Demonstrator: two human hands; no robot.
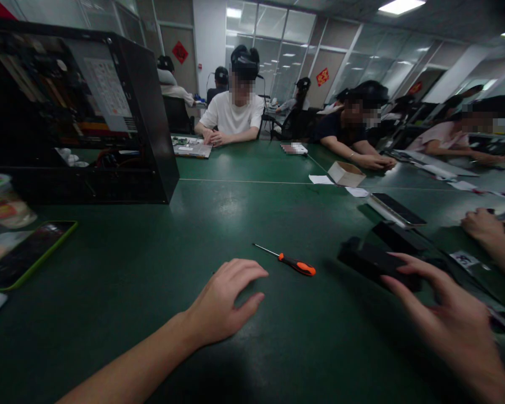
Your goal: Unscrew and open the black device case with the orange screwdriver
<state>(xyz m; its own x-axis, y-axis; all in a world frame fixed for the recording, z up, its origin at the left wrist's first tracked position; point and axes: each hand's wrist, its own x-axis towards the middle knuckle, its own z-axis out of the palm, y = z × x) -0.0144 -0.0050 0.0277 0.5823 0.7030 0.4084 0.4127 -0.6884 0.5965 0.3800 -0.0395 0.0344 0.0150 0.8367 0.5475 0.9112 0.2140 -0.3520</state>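
Observation:
My left hand (225, 297) hovers low over the green table (151, 280), palm down, fingers loosely curved and apart, holding nothing. An orange-and-black screwdriver (292, 262) lies just beyond its fingertips. My right hand (450, 320) reaches to a long black block (370, 261) on the right, with its fingers spread and its fingertips on the block's near end, not wrapped round it.
An open black computer case (79, 112) stands at the back left. A phone in a green case (25, 252) lies at the left edge. Another phone (398, 209) and a small cardboard box (347, 173) lie beyond the block. Several people sit around the table; another person's hand (483, 224) rests at the right.

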